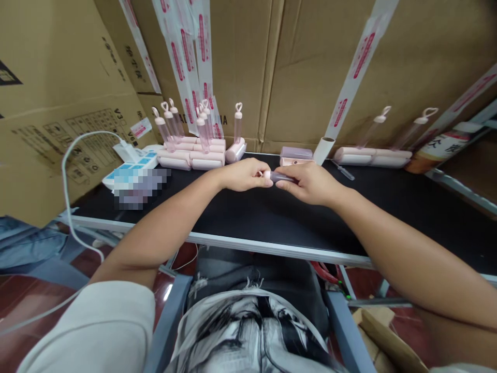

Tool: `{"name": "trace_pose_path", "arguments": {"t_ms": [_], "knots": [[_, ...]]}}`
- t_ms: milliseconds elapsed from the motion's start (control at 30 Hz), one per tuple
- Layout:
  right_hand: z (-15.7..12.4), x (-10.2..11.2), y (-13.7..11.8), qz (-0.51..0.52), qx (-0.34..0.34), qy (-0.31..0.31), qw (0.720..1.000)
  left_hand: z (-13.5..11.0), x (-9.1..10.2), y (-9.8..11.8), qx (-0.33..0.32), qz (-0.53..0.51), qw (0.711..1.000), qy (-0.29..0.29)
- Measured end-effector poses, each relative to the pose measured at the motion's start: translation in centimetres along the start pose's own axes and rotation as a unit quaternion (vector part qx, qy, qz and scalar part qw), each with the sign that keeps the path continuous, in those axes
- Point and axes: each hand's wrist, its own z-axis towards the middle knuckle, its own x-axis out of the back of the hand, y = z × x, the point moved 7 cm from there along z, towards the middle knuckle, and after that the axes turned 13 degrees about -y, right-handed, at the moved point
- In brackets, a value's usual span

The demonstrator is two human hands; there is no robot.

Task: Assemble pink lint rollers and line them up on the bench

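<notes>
Both my hands meet over the middle of the black table, on a small clear tube [282,177] with a pale pink looped cap. My left hand [244,175] pinches the cap end between thumb and fingers. Wrapped round the tube's body is my right hand [310,182], which hides its far end. Just behind the right hand lies a pink part [287,162] under a translucent purple piece [296,153]. A short white roll [323,150] leans beside them, and a thin small tool [345,171] lies to its right.
Pink cylinders [207,160] with upright looped tubes stand at the back left; more pink cylinders [355,156] are at the back right. A labelled bottle [442,147] tilts at far right. A power strip [134,168] with a white cable [65,176] sits left. Cardboard [240,77] walls the back.
</notes>
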Motion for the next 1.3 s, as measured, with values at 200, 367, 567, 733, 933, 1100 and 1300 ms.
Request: {"name": "trace_pose_path", "arguments": {"t_ms": [200, 367, 567, 733, 933, 1100, 1300], "knots": [[-0.1, -0.3, -0.5, -0.093, -0.018, -0.001, 0.996, -0.1, 0.0, 0.0, 0.005, 0.021, 0.999, -0.025], [0.0, -0.5, -0.6, -0.06, -0.008, 0.001, 0.998, 0.1, -0.2, -0.1, 0.007, 0.026, 1.0, -0.001], [0.3, -0.3, 0.0, 0.14, 0.02, -0.012, 0.99, 0.0, -0.4, 0.6, -0.018, 0.062, 0.998, 0.022], [0.5, -1.5, 0.9, 0.357, -0.003, -0.108, 0.928, 0.2, -0.9, 0.7, -0.019, 0.108, 0.994, 0.023], [0.8, -4.0, 1.5, 0.482, -0.133, -0.154, 0.852, 0.8, -0.8, -0.3, 0.046, 0.22, 0.974, 0.024], [1.0, -2.7, 4.1, 0.412, -0.132, -0.072, 0.899, 0.6, 0.0, -1.6, 0.036, 0.184, 0.981, 0.059], [-3.2, 3.1, 15.3, 0.089, -0.322, 0.211, 0.919, 1.0, -1.1, -2.8, 0.047, 0.191, 0.98, 0.009]]}}
